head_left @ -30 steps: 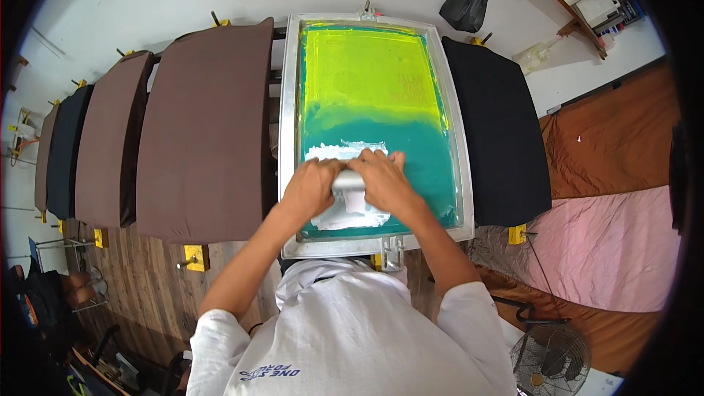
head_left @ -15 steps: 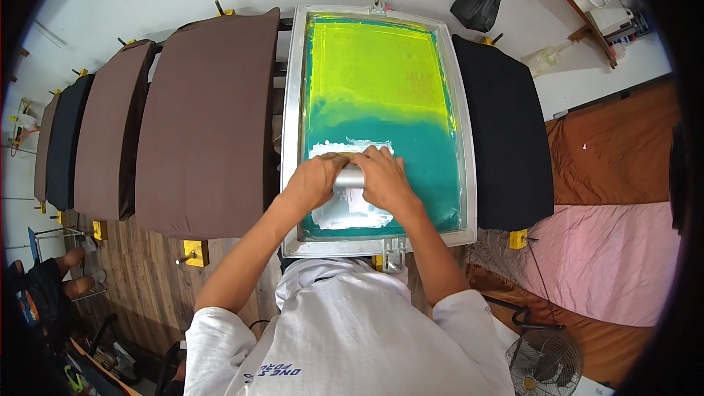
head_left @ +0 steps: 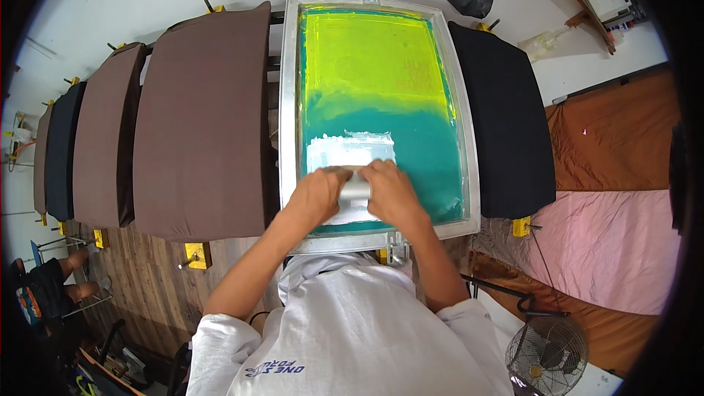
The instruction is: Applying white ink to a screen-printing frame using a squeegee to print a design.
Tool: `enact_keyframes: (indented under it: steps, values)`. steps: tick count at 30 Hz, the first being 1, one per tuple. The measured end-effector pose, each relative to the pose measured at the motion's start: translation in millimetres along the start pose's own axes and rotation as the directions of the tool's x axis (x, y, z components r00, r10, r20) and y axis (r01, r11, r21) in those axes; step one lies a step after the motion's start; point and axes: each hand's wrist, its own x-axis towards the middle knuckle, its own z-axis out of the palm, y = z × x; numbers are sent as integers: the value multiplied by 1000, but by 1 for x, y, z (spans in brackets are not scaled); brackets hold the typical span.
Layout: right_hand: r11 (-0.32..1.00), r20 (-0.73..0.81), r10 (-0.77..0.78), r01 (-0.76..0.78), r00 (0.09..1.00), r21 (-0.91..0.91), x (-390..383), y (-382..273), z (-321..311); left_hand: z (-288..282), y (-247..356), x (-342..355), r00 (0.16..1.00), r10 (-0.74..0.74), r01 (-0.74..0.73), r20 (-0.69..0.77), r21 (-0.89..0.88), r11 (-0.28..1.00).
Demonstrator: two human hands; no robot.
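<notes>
Both my hands grip a silver-handled squeegee (head_left: 356,189), side by side. My left hand (head_left: 320,194) is closed round its left end, and my right hand (head_left: 391,192) round its right end. The squeegee stands on a screen printing frame (head_left: 290,125) with a metal border and a mesh coloured yellow-green at the far part and teal nearer me. White ink (head_left: 348,150) lies in a rough rectangle on the near half, just beyond my hands. The squeegee's blade is hidden beneath my fingers.
Brown fabric-covered boards (head_left: 202,125) stand to the left, a black one (head_left: 502,117) to the right. Metal clamps (head_left: 397,249) hold the frame. A fan (head_left: 546,356) is at lower right. Pink cloth (head_left: 601,249) hangs at right. A person in dark clothes (head_left: 44,286) sits at lower left.
Both hands have drawn the squeegee toward me, baring more white ink on the far side. The view has shifted slightly.
</notes>
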Motion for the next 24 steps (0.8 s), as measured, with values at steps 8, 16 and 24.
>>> enact_keyframes:
  steps: [8,16,24]
  values:
    - [997,80,44,-49,996,57,-57,-20,6,1,35,-50,984,-67,80,165,-74,994]
    - [999,-59,-18,16,998,-29,2,2,-16,-11,18,7,995,-97,99,29,-73,992]
    - [999,-76,-12,16,997,40,-68,-16,24,42,24,-66,998,19,-18,-55,20,1000]
